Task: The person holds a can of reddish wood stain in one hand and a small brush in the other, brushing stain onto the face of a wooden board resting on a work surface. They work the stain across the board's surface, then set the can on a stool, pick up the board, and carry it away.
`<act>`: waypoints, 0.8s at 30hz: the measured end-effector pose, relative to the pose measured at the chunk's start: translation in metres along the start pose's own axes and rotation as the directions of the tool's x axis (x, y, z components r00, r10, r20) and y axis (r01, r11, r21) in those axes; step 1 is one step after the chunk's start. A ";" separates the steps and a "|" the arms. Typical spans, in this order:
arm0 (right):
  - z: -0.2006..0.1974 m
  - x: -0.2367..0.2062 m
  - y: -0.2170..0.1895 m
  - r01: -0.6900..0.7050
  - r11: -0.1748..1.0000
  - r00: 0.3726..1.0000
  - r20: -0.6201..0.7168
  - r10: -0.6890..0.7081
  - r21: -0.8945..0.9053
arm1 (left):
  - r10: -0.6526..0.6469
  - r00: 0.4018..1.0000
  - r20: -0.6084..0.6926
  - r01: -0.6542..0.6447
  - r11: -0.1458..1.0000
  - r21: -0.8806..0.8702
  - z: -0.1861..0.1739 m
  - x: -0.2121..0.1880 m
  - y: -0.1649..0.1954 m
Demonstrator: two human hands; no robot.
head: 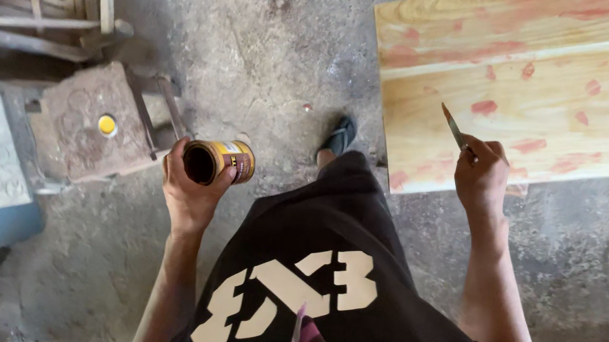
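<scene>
Holding an open tin can point(218, 161) at frame centre-left, left hand point(190, 191) wrapped around its side.
Right hand point(481, 176) pinches a thin putty knife point(454, 127) over the wooden panel point(549, 88); can likely rigid, light, spillable.

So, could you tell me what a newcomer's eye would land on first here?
Probably the pale wooden board at upper right, dotted with reddish patches. Next, the right hand holding a thin putty knife at its near edge, and the left hand gripping an open tin can over the concrete floor.
</scene>
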State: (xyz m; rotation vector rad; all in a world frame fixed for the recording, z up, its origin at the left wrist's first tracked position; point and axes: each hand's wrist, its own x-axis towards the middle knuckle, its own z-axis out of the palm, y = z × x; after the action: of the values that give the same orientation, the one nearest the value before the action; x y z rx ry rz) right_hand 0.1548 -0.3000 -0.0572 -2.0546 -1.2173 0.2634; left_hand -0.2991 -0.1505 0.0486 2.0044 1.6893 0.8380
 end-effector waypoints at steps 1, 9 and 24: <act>0.010 0.012 -0.002 -0.019 1.000 1.000 -0.024 0.019 0.006 | 0.035 0.999 0.012 -0.035 0.999 0.014 0.006 0.019 -0.001; 0.073 0.093 -0.018 -0.133 0.991 0.979 -0.151 0.134 0.016 | 0.304 0.916 0.262 -0.327 0.944 0.051 0.047 0.155 0.014; 0.117 0.124 -0.066 -0.329 0.943 0.919 -0.250 0.306 -0.055 | 0.629 0.446 0.637 -0.572 0.747 -0.339 0.182 0.288 0.117</act>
State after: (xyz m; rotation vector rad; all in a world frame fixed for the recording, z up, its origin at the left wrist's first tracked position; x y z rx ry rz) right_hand 0.1170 -0.1220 -0.0741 -2.2902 -0.7604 0.1051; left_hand -0.0641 0.1221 0.0436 2.4420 0.4532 0.1726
